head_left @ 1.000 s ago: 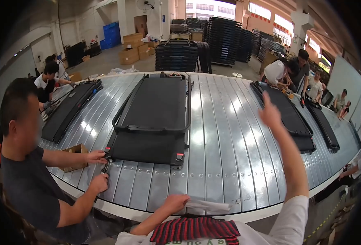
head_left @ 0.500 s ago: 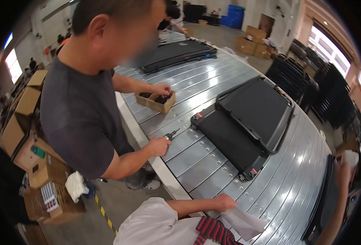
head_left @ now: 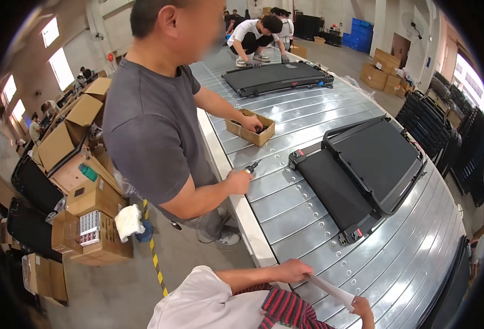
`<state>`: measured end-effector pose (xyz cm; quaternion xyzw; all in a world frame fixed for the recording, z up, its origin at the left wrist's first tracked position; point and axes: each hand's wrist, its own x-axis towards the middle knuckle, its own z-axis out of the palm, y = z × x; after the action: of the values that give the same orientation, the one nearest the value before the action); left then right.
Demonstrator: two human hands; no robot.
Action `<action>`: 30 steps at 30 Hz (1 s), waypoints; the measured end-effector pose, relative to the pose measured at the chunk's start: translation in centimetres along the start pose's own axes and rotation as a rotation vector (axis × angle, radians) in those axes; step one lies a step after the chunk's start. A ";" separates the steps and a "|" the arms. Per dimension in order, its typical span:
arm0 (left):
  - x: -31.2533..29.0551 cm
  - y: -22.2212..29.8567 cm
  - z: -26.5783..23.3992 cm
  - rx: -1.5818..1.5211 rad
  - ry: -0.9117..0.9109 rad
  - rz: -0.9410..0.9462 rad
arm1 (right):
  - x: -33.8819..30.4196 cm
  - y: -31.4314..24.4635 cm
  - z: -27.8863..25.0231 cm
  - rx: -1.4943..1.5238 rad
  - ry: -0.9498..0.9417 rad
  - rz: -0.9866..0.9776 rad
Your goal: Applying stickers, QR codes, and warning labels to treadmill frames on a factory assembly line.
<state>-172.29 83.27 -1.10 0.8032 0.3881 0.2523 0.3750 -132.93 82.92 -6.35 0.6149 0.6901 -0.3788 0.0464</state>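
Observation:
My left hand [head_left: 295,270], at the near edge of the table, is closed on one end of a thin white sheet [head_left: 330,290]. My right hand [head_left: 364,307] is closed on its other end. The sheet stretches between both hands above the metal table, seen nearly edge-on; whether it is paper or film I cannot tell. Beyond them lies a black folding panel assembly [head_left: 370,164], its framed part resting across a flat black section. To the left a co-worker in a grey shirt holds a power screwdriver [head_left: 251,166] and has a hand in a small cardboard box [head_left: 261,137].
The ribbed metal table [head_left: 285,230] has a pale edge on the left. Another black panel [head_left: 280,78] lies farther off, with a person crouching over it. Dark panels [head_left: 422,118] stand stacked at the right. Cardboard cartons [head_left: 102,241] sit on the floor at left.
My right hand has come from the far right, beside a white item, to the sheet's other end. The sheet is drawn out between both hands. The co-worker's hand is deeper in the box.

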 end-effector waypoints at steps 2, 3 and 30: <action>-0.4 1.1 0.3 -0.014 0.035 -0.033 | 0.4 2.5 3.4 0.429 -0.045 -0.032; -0.6 1.4 0.6 -0.003 0.034 -0.036 | 0.8 2.6 4.1 0.436 -0.045 -0.041; -2.4 7.6 2.2 -0.827 0.373 -0.627 | -7.1 -13.7 0.8 0.725 0.125 -0.353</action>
<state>-168.77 77.24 3.40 0.3766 0.5372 0.3980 0.6412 -143.70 77.28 3.18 0.4852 0.6082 -0.5617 -0.2813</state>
